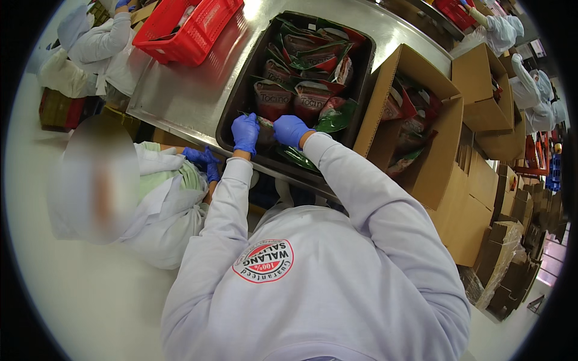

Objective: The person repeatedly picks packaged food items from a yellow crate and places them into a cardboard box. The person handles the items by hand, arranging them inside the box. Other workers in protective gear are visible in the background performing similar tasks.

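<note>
My left hand [245,133] and my right hand [291,130], both in blue gloves, are closed on a food pouch [265,133] over the near side of a dark tub [239,87]. They pinch the pouch near its top edge, one hand at each side; the fingers partly hide it. Several red and green pouches [312,99] stand or lean in rows farther back in the tub. To the right of my right hand, a shiny green pouch [337,115] lies tilted.
Right of the tub, an open cardboard box [374,111] holds more pouches. A red crate [195,33] stands at the back left of the metal table [171,99]. A co-worker [162,198] with blue gloves is close on my left. More boxes [481,90] are at right.
</note>
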The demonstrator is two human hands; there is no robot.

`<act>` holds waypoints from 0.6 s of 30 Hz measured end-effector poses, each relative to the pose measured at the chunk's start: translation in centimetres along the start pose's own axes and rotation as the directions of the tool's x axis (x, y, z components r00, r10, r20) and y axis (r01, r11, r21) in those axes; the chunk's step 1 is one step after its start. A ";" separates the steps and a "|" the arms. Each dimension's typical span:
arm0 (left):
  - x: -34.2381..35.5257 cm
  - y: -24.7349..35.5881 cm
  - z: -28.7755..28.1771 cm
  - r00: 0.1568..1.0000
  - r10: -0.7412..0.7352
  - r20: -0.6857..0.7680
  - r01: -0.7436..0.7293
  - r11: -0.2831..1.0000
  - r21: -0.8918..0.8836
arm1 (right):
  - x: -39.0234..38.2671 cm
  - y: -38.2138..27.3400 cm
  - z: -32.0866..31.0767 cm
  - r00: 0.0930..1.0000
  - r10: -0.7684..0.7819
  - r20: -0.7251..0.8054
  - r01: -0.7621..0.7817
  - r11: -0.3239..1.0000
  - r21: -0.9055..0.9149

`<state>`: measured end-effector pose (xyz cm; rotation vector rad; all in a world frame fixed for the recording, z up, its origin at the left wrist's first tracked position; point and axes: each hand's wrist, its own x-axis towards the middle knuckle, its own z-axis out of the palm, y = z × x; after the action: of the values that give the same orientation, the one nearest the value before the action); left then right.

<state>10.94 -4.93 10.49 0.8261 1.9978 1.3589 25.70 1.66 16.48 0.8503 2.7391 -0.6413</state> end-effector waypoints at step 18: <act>4.4 3.0 -3.5 0.709 0.205 0.674 -0.703 0.281 0.654 | 3.8 -1.2 3.9 0.877 0.341 -0.338 -0.252 0.926 0.281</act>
<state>6.02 -2.73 13.93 2.1781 2.0128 0.0331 22.16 0.83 12.21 1.5707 2.7939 -0.8092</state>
